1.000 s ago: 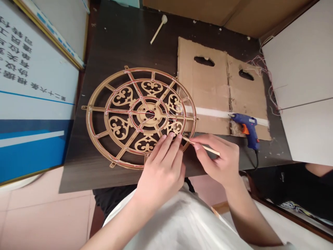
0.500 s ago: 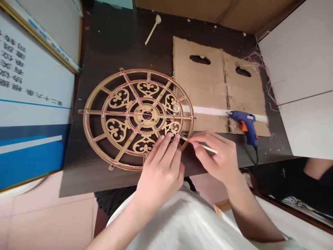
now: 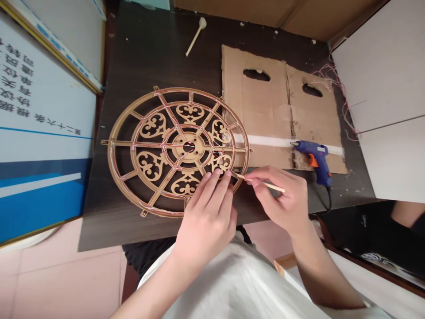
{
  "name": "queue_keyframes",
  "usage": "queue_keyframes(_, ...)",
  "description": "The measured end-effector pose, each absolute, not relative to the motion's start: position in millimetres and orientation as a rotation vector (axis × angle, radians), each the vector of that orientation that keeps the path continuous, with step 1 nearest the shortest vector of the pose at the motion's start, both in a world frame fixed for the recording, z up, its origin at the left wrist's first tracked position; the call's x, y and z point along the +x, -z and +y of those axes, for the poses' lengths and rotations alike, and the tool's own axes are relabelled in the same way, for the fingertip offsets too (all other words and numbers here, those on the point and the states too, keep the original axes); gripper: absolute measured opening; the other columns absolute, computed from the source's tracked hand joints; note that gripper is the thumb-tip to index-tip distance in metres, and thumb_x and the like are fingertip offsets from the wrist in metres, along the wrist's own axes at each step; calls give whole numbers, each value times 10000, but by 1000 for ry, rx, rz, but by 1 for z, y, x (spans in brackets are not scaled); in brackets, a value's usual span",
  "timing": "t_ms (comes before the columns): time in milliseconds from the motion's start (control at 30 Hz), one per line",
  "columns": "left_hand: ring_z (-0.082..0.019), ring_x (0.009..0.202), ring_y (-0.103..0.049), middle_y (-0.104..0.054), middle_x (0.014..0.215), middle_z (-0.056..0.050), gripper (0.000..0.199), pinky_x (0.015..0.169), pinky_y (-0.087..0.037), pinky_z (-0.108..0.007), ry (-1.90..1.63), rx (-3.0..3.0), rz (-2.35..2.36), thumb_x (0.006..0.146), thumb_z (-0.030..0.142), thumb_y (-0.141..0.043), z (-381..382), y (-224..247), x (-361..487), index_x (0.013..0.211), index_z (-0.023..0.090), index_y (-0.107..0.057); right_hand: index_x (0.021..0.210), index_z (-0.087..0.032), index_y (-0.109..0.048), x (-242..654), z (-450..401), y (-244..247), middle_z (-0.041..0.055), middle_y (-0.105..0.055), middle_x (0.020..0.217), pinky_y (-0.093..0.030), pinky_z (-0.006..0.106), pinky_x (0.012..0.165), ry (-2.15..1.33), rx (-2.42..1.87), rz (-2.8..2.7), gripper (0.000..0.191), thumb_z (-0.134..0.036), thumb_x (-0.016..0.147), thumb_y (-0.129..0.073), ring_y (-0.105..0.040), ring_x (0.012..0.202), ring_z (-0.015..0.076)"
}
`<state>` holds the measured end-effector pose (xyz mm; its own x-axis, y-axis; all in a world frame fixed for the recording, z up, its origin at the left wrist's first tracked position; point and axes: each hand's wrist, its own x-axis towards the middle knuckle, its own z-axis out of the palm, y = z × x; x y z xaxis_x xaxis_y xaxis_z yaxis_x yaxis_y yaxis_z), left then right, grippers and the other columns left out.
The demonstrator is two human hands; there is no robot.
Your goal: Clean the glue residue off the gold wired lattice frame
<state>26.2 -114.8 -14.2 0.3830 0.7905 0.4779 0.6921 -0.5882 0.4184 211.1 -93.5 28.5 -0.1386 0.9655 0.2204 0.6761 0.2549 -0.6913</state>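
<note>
A round gold openwork frame (image 3: pixel 158 184) lies flat on the dark table, with scroll ornaments and thin red and white wires (image 3: pixel 172 108) running along its rings and spokes. My left hand (image 3: pixel 206 217) rests on the frame's near right part, fingers stretched out flat, the fingertips by a scroll ornament. Pinched in my right hand (image 3: pixel 282 199) is a thin wooden stick (image 3: pixel 275 186). Its tip points left at the frame's rim, beside my left fingertips. Whether the tip touches a wire is too small to tell.
A blue glue gun (image 3: pixel 315 157) lies on a flattened cardboard sheet (image 3: pixel 262 108) at the right. Beyond the frame is a stick with a white blob (image 3: pixel 195 36). Loose wires (image 3: pixel 345 102) tangle by the white panel (image 3: pixel 385 66). A printed board (image 3: pixel 43 146) stands at the left.
My right hand and the stick have shifted slightly right, the stick's tip drawing back a little from my left fingers. My left hand stays in place on the frame.
</note>
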Motion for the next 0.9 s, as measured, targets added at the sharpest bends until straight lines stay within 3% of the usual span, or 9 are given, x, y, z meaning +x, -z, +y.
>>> queue_keyframes(433,-334,1290,-672,-727,1359,-164,276,1188,-528,-492,-985,2477,1341,897,56,-616,-115,15,26,1146,16,-728,916,-260,-791,208,-96,-21,2,-815,858,-628,326,743,-675,-1551,-1717,192,-185,951,-618,-782,782,197)
queue_keyframes(633,-329,1303,-664,-723,1369,-162,303,1187,-526,-494,-985,2475,1336,902,52,-613,-115,15,25,1184,15,-719,951,-234,-817,206,-100,-14,-4,-805,790,-630,265,603,-838,-1596,-1466,191,-166,944,-639,-753,628,162)
queue_keyframes(900,-341,1306,-666,-732,1349,-163,304,1169,-544,-513,-989,2468,1331,886,33,-612,-114,13,26,1169,15,-721,916,-240,-836,203,-95,-14,-10,-810,811,-649,240,609,-1028,-1514,-1283,190,-169,929,-661,-748,632,139)
